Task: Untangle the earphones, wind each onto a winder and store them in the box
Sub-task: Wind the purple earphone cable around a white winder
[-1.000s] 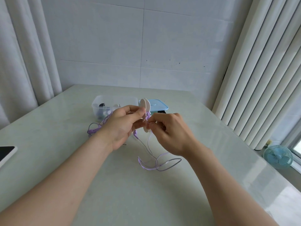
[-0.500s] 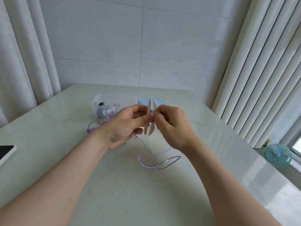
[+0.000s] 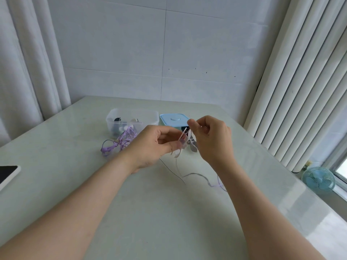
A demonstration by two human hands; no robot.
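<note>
My left hand (image 3: 152,145) pinches a pale winder (image 3: 183,142) above the middle of the table. My right hand (image 3: 212,137) is raised just right of it, fingers curled, pinching the purple earphone cord at the winder. The loose cord (image 3: 199,175) trails down from the winder and lies on the table toward the right, blurred by motion. A second tangle of purple earphones (image 3: 120,141) lies beside the clear plastic box (image 3: 112,119), which holds small dark and white items. Its blue lid (image 3: 173,119) lies to the right of the box.
A phone (image 3: 7,174) lies at the table's left edge. Curtains hang on the left and vertical blinds on the right. A small blue fan (image 3: 318,180) stands on the floor beyond the table's right edge. A tiled wall runs behind the table.
My right hand has lifted up and to the right, drawing the cord around the winder. The loose cord on the table has swept to the right.
</note>
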